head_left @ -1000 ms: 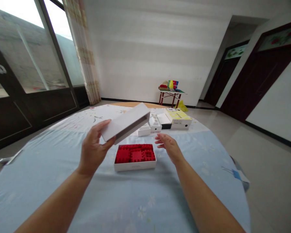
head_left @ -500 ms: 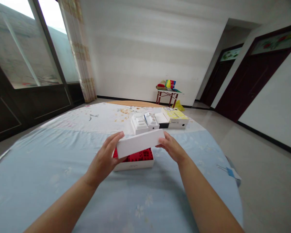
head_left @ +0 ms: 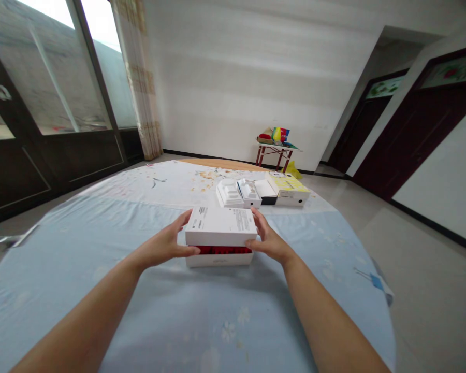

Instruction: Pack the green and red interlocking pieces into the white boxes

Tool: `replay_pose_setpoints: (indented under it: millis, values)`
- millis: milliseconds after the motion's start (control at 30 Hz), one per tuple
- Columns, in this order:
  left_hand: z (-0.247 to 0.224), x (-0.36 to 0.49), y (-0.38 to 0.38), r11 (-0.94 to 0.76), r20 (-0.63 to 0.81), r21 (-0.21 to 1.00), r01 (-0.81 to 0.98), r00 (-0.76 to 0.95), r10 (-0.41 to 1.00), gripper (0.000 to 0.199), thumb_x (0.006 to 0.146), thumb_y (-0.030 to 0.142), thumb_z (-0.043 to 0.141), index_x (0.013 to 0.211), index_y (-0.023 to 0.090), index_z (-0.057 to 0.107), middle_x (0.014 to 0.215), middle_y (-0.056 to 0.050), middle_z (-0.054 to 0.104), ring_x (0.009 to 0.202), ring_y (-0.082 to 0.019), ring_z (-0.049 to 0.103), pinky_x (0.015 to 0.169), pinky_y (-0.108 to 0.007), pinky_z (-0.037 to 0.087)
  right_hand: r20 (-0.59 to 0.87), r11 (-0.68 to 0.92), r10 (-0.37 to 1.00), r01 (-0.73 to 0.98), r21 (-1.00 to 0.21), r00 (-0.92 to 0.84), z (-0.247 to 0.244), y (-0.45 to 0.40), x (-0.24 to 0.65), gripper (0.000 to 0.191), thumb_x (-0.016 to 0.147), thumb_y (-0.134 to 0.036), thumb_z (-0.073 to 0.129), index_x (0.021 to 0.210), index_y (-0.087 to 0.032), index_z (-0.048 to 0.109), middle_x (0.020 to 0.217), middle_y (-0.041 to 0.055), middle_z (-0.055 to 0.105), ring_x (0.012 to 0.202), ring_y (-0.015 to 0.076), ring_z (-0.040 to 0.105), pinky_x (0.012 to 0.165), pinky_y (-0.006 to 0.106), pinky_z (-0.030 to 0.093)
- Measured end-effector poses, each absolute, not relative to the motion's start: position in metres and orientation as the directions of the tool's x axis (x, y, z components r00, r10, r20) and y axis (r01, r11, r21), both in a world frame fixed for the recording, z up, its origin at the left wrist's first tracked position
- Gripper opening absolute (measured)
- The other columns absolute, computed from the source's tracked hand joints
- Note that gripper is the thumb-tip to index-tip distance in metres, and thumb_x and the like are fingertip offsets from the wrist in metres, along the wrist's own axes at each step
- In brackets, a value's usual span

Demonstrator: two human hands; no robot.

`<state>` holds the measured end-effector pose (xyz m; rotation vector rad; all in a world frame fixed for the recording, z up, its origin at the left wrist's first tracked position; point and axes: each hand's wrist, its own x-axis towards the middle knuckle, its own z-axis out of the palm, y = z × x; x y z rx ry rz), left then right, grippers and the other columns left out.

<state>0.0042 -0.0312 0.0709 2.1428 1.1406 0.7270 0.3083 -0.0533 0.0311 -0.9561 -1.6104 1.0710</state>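
Observation:
Between my two hands is a white box lid (head_left: 221,227) with small dark print on its top. It sits level over a white box base (head_left: 219,260) on the table, and a strip of red contents (head_left: 225,250) shows in the gap between them. My left hand (head_left: 178,239) grips the lid's left side, its thumb low at the front edge near the gap. On the right side, my right hand (head_left: 266,239) holds the lid with its thumb at the front corner. What the red contents are is mostly hidden under the lid.
Beyond the lid stand white moulded trays (head_left: 230,192), an opened white box with a dark inside (head_left: 267,191) and a yellow and white box (head_left: 289,189). A blue flowered cloth (head_left: 171,321) covers the round table. A blue clip (head_left: 376,281) is at its right edge.
The lid has gone from tilted to level and come down over the base, so its printed top now shows and less red is visible. Both hands have kept hold of it.

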Motion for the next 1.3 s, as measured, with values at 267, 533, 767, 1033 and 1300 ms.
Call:
replay_pose_setpoints:
  millis: [267,533,767,1033,1300]
  values:
    - [0.057,0.001,-0.026,-0.345,0.049,0.731,0.589,0.459,0.887,0.108,0.059,0.044,0.070,0.143,0.015,0.009,0.140,-0.020,0.036,0.125,-0.029,0.039,0.103,-0.042,0.032,0.190,0.286,0.913,0.232,-0.930,-0.362,0.019,-0.050,0.316,0.102,0.060,-0.026,0.076,0.139,-0.034,0.013,0.146,0.0068,0.025,0.135,0.0225,0.020,0.106,0.047,0.018]
    - [0.050,0.002,-0.024,-0.373,0.066,0.722,0.583,0.478,0.876,0.107,0.059,0.043,0.070,0.142,0.015,0.009,0.140,-0.019,0.034,0.125,-0.028,0.038,0.104,-0.042,0.030,0.133,0.258,0.909,0.284,-0.923,-0.395,0.018,-0.049,0.321,0.109,0.059,-0.027,0.077,0.140,-0.034,0.006,0.143,0.0086,0.028,0.133,0.0237,0.023,0.105,0.047,0.021]
    - [0.042,0.000,-0.020,-0.434,0.112,0.711,0.554,0.520,0.847,0.101,0.059,0.043,0.070,0.140,0.019,0.016,0.141,-0.015,0.032,0.126,-0.028,0.036,0.104,-0.042,0.033,0.119,0.258,0.911,0.321,-0.911,-0.396,0.021,-0.049,0.322,0.109,0.058,-0.029,0.078,0.141,-0.032,0.008,0.142,0.0096,0.030,0.132,0.0247,0.025,0.104,0.047,0.023]
    - [0.039,0.001,-0.020,-0.428,0.115,0.724,0.541,0.518,0.848,0.092,0.058,0.043,0.071,0.135,0.020,0.026,0.136,-0.014,0.037,0.123,-0.029,0.039,0.099,-0.043,0.038,0.096,0.254,0.918,0.385,-0.887,-0.384,0.025,-0.052,0.321,0.111,0.057,-0.029,0.078,0.142,-0.029,0.006,0.143,0.0104,0.028,0.132,0.0244,0.024,0.105,0.045,0.022]
    - [0.041,0.004,-0.023,-0.406,0.103,0.755,0.516,0.518,0.849,0.082,0.059,0.038,0.070,0.129,0.021,0.031,0.131,-0.012,0.038,0.119,-0.026,0.042,0.094,-0.039,0.044,0.130,0.297,0.906,0.386,-0.873,-0.403,0.030,-0.055,0.319,0.108,0.057,-0.029,0.078,0.142,-0.027,0.011,0.141,0.0101,0.032,0.131,0.0253,0.027,0.105,0.045,0.022]
